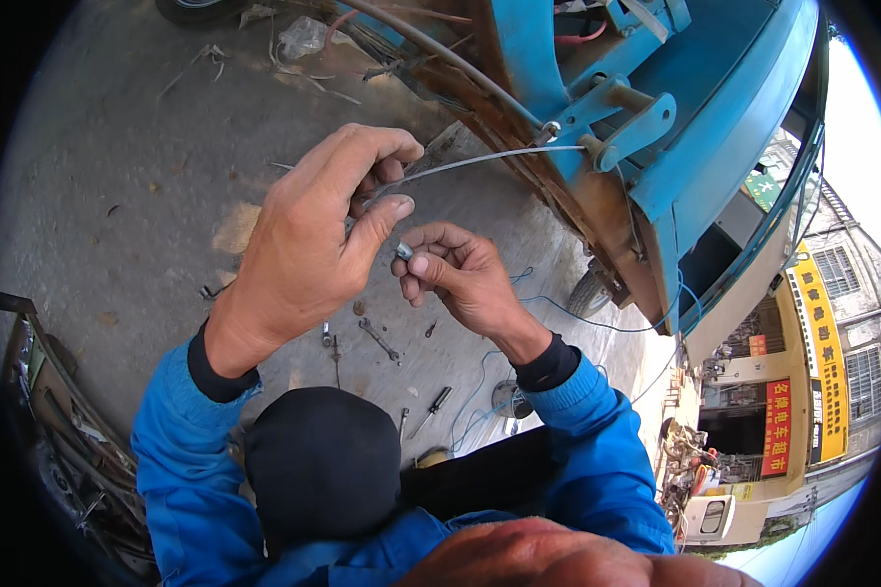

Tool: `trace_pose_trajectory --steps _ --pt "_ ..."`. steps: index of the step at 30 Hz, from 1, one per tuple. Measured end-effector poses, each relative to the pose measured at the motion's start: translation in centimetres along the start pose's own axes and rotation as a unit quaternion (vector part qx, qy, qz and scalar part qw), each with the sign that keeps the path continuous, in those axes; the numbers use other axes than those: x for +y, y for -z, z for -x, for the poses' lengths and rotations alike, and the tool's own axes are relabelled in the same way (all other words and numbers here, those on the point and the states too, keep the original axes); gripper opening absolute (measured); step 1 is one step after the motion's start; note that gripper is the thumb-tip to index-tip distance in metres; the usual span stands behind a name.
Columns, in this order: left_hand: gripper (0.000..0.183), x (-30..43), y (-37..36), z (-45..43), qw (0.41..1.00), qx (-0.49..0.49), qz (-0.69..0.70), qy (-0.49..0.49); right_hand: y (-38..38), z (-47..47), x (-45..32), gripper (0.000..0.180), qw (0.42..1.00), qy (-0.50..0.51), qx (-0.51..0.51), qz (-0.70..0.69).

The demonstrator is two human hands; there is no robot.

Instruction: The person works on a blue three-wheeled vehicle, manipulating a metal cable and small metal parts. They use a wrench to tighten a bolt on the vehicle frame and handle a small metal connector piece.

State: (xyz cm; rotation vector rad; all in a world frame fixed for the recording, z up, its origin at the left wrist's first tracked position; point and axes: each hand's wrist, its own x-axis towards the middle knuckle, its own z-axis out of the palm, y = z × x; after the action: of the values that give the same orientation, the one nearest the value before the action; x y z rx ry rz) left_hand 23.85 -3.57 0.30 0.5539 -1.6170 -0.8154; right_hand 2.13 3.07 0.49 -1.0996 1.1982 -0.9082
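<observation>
My left hand [323, 227] holds a thin metal cable [477, 158] between thumb and fingers. The cable runs right to a pivot bracket [635, 136] on a blue metal vehicle frame [528, 51]; its other end near my palm is partly hidden. Just right of and below that hand, my right hand [459, 275] pinches a small metal cylindrical fitting [404, 252] between thumb and fingers. The fitting and the cable are apart. A metal rod [448, 55] ends beside the bracket.
An open-end wrench [379, 341], a screwdriver [432, 411] and other small tools lie on the concrete ground [154, 213] below my hands. A round can [510, 400] and blue cord [477, 381] are near my right forearm. A rusty metal frame [66, 411] stands at left.
</observation>
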Motion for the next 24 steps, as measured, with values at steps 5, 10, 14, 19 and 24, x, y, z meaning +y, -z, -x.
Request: trace_pose_trajectory --steps 5,10,14,19,24 --pt "0.055 0.5 -1.0 1.7 0.958 0.033 -0.231 -0.166 0.5 2.1 -2.1 0.024 0.999 0.024 -0.005 -0.044" --pt "0.058 2.6 -2.1 3.5 0.927 0.087 -0.302 -0.207 0.3 3.3 -2.1 0.024 0.993 0.067 -0.029 -0.089" --pt "0.047 3.9 -2.7 3.6 0.963 0.049 -0.208 -0.166 0.0 3.7 -2.3 0.023 0.99 0.096 -0.038 -0.094" --pt "0.031 5.2 -3.6 3.8 0.972 0.004 -0.177 -0.157 -0.1 3.7 -2.6 0.022 0.986 0.14 -0.056 -0.071" --pt "0.026 6.1 -4.0 3.5 0.988 0.001 -0.132 -0.076 0.2 4.1 -3.3 0.024 0.982 0.171 -0.049 -0.056"
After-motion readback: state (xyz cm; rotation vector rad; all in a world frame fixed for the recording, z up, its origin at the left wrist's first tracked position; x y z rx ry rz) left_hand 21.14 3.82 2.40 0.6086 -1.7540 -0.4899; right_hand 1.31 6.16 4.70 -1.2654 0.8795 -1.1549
